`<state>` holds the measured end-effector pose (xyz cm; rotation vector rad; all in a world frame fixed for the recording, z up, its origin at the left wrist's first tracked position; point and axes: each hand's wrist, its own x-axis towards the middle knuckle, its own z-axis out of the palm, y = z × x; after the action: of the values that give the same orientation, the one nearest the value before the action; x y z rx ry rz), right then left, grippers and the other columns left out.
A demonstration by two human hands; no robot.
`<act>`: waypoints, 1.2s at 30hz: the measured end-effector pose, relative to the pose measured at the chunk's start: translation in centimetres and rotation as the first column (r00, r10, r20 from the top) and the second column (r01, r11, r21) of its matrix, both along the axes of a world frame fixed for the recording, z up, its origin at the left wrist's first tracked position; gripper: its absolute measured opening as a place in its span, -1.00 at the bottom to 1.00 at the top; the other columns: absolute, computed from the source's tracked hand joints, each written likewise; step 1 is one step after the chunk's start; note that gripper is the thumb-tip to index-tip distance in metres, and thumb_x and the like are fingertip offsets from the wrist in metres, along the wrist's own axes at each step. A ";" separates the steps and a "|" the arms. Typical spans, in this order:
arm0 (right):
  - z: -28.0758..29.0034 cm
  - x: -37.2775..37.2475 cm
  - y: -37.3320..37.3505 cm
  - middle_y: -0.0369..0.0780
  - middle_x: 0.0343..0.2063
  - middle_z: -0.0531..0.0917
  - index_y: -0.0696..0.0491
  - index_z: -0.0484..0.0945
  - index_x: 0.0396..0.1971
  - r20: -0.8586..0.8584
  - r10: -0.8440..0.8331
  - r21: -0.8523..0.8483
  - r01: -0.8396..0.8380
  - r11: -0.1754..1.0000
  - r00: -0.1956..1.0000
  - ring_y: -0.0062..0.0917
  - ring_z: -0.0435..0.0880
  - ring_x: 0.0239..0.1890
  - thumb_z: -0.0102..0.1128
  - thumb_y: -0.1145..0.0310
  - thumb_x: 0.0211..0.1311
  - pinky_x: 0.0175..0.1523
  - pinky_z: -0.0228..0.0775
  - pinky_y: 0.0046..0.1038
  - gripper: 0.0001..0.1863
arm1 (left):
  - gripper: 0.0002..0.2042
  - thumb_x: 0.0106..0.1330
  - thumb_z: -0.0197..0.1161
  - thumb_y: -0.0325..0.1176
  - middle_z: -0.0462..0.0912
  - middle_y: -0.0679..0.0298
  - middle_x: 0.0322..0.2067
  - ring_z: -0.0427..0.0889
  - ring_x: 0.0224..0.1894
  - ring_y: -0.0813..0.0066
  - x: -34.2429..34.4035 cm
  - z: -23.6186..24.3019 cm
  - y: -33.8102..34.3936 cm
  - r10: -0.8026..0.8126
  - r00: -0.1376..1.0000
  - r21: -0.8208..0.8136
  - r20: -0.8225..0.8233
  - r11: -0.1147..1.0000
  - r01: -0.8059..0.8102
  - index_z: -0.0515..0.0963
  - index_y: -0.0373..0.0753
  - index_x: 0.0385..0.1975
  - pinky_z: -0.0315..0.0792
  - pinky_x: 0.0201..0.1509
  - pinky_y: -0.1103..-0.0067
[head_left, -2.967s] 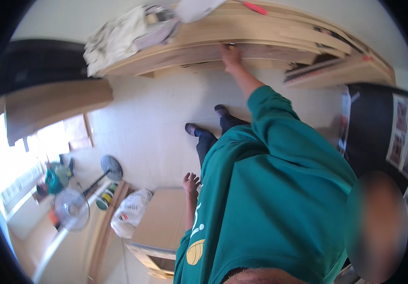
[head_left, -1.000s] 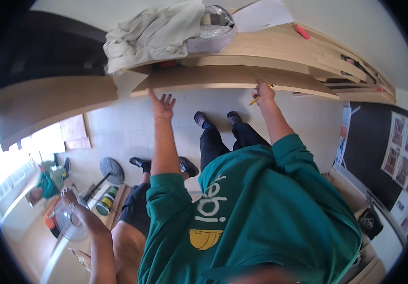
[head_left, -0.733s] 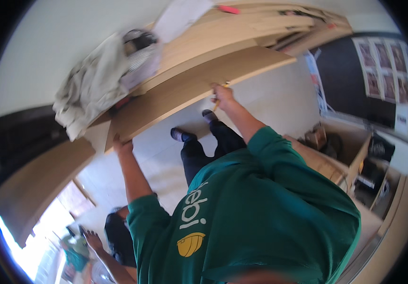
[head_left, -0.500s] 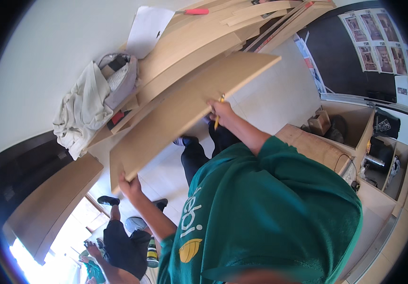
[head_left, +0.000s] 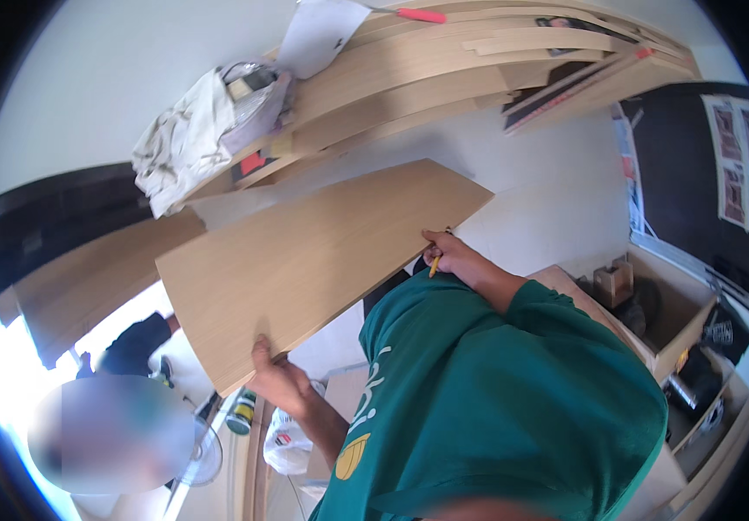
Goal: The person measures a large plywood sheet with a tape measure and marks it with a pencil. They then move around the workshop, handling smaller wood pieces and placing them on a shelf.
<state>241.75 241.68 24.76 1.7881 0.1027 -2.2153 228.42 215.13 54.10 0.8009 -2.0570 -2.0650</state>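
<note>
A long wooden board [head_left: 322, 260] lies across in front of me, its broad face turned up toward me. My left hand [head_left: 277, 378] grips its near left edge, thumb on top and fingers underneath. My right hand [head_left: 446, 250] is closed on the near edge toward the right end. A yellow pencil [head_left: 434, 265] is tucked among the right hand's fingers and points down. The board's underside and most of the fingers below it are hidden.
Beyond the board runs a wooden shelf [head_left: 366, 104] bearing a pale cloth bundle [head_left: 188, 130], a white sheet [head_left: 322, 35] and a red-handled tool [head_left: 421, 16]. Open wooden boxes [head_left: 670, 304] stand at right. A blurred person [head_left: 135, 343], a fan [head_left: 205, 451] and a plastic bag [head_left: 286, 443] are at lower left.
The board has turned flatter, showing more of its broad face, and its right end has come lower. Both hands stay on it. The view has shifted, and another person appears closer at left.
</note>
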 end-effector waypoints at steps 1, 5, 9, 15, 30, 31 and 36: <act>-0.3 0.0 0.1 -0.37 -0.61 0.42 -0.01 0.45 -0.32 0.009 -0.020 -0.037 0.020 0.999 1.000 -0.71 0.07 -0.81 0.20 0.28 0.37 -0.58 0.23 -0.57 -0.85 | -0.45 0.13 0.23 -0.64 0.50 0.02 0.03 0.56 0.03 0.25 0.7 0.7 1.6 0.000 0.999 -0.046 -0.051 0.999 -0.002 0.29 -0.43 0.19 0.50 0.11 0.40; -0.7 0.2 0.2 -0.36 -0.62 0.46 0.02 0.46 -0.29 -0.001 0.069 -0.129 -0.068 0.989 0.998 -0.74 0.10 -0.81 0.13 0.26 0.42 -0.58 0.24 -0.55 -0.84 | -0.44 0.15 0.19 -0.73 0.46 0.01 0.10 0.50 0.12 0.25 3.2 4.3 5.9 -0.043 0.994 -0.126 -0.098 0.992 0.030 0.28 -0.41 0.21 0.39 0.25 0.42; -0.6 -0.3 0.6 -0.29 -0.59 0.51 0.04 0.50 -0.21 -0.150 0.285 -0.356 -0.321 0.878 0.947 -0.74 0.24 -0.78 0.15 0.23 0.39 -0.61 0.27 -0.59 -0.81 | -0.43 0.18 0.26 -0.69 0.46 0.01 0.11 0.49 0.13 0.23 5.0 6.5 8.5 -0.067 0.994 -0.154 -0.082 0.987 0.054 0.27 -0.41 0.23 0.37 0.27 0.40; 4.6 -3.7 3.0 -0.20 -0.21 0.66 0.13 0.53 -0.11 -0.091 0.808 0.523 -0.662 0.536 0.582 -0.70 0.41 -0.68 0.32 0.09 0.24 -0.63 0.28 -0.64 -0.58 | -0.55 0.24 0.37 -0.52 0.57 0.06 -0.03 0.57 -0.02 0.28 5.8 7.7 11.1 -0.205 0.973 -0.343 -0.103 0.926 0.158 0.40 -0.43 0.11 0.45 0.10 0.43; 25.9 -19.2 17.1 -0.29 -0.27 0.65 0.17 0.50 0.02 -0.241 0.939 0.951 0.253 0.178 0.244 -0.79 0.41 -0.62 0.32 -0.05 0.17 -0.57 0.27 -0.71 -0.38 | -0.66 0.18 0.45 -0.41 0.73 0.07 -0.29 0.71 -0.28 0.44 8.7 9.8 12.5 -0.574 0.781 -0.399 0.246 0.675 0.621 0.61 -0.40 -0.07 0.55 -0.15 0.53; 26.5 -18.6 18.1 -0.31 -0.31 0.65 0.16 0.53 -0.03 -0.166 0.946 0.963 0.252 0.095 0.278 -0.79 0.42 -0.62 0.31 0.01 0.17 -0.57 0.26 -0.70 -0.45 | -0.65 0.19 0.43 -0.43 0.74 0.05 -0.24 0.72 -0.24 0.43 8.4 9.8 12.7 -0.585 0.768 -0.355 0.262 0.682 0.640 0.60 -0.40 -0.04 0.56 -0.11 0.54; 27.2 -14.4 20.7 -0.27 -0.32 0.65 0.16 0.59 -0.19 -0.129 0.785 0.991 0.096 0.089 0.605 -0.71 0.56 -0.47 0.30 0.24 0.15 -0.46 0.37 -0.65 -0.67 | -0.67 0.20 0.36 -0.51 0.72 0.04 -0.15 0.73 -0.14 0.31 5.8 8.5 12.8 -0.780 0.624 -0.340 0.045 0.576 0.744 0.60 -0.37 -0.01 0.55 0.03 0.49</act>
<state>227.38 262.34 51.98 0.7017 2.4069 -2.2051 234.19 227.98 62.55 -0.3681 -2.8933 -1.8655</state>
